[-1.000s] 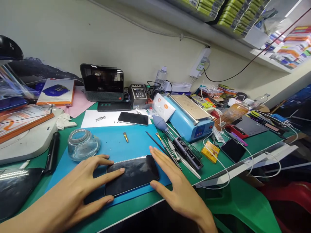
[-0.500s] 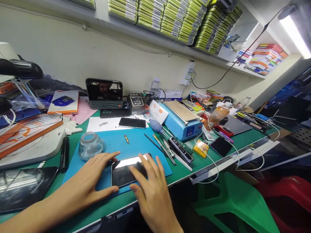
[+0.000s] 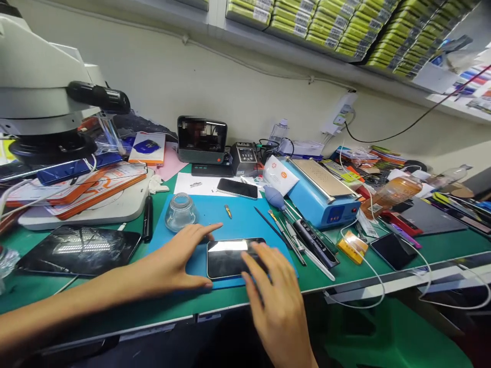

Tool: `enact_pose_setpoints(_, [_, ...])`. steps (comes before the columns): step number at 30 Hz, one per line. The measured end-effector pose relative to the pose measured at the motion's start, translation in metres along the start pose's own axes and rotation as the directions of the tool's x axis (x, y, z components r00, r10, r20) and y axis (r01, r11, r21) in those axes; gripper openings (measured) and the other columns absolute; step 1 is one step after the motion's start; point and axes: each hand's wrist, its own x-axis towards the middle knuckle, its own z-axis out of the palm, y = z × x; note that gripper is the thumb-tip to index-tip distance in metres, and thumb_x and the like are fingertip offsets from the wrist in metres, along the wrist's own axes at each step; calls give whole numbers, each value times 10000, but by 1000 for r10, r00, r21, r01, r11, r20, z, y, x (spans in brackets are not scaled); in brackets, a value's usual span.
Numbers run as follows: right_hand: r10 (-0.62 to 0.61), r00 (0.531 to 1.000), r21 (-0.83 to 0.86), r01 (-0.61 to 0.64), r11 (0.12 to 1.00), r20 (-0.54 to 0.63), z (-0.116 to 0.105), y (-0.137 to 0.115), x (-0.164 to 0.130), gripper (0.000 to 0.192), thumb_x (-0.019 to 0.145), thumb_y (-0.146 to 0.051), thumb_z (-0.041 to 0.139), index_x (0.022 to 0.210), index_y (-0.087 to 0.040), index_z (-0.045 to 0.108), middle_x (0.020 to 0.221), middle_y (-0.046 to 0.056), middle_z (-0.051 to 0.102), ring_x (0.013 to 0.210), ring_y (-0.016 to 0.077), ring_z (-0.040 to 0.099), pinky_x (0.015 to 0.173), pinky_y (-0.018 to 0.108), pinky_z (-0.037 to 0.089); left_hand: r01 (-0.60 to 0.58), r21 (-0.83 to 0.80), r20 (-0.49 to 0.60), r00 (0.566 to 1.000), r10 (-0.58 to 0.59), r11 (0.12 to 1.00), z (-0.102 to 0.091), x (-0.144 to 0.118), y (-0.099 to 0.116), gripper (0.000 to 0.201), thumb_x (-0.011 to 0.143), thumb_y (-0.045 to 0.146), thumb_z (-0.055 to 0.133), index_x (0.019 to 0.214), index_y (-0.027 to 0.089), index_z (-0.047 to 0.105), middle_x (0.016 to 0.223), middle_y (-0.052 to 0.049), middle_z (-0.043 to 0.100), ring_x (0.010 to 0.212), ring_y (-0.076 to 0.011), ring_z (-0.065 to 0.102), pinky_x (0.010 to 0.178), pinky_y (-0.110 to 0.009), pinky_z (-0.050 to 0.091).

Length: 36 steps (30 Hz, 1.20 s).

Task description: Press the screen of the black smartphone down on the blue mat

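Two hands on one phone, head view.
I see the phone (image 3: 230, 258) lying flat, screen up, on the blue mat (image 3: 238, 220) at the counter's (image 3: 115, 301) near edge. My left hand (image 3: 180, 260) brackets its left end, fingers spread, grip open; my right hand (image 3: 274, 291) rests flat on its right half, grip open. A glass jar (image 3: 180, 212) stands just behind.
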Motion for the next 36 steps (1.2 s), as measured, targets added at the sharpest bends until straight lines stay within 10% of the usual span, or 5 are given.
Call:
enact_pose_setpoints(4, [-140,986,79,133,988,95,9,-26,23,236,1055,-136,634,1262,-156,744,1254,81,787,1162,255,739,999,413,631,2,-15,106,994,0,1000,-16,0,4,715,1020,456,722,1611,486,321,1538,-4,480,1462,-256,462,1276,-456,413])
enact_pose_setpoints(9, [-280,953,-68,289,955,114,18,-26,22,214,1047,-123,641,1219,-100,767,1269,141,793,1156,288,772,924,405,670,-62,53,-21,998,63,997,-6,1,-1,376,1159,411,375,1504,320,493,1425,-55,580,1343,-226,557,1195,-432,484])
enact_pose_setpoints(36, [-484,864,-177,502,847,138,16,-18,29,199,1000,-45,626,1130,-35,776,1155,198,816,1031,310,820,765,371,712,-179,116,-134,972,194,977,13,5,-12,312,1126,321,477,1424,292,565,1284,-75,622,1203,-246,610,1077,-424,545])
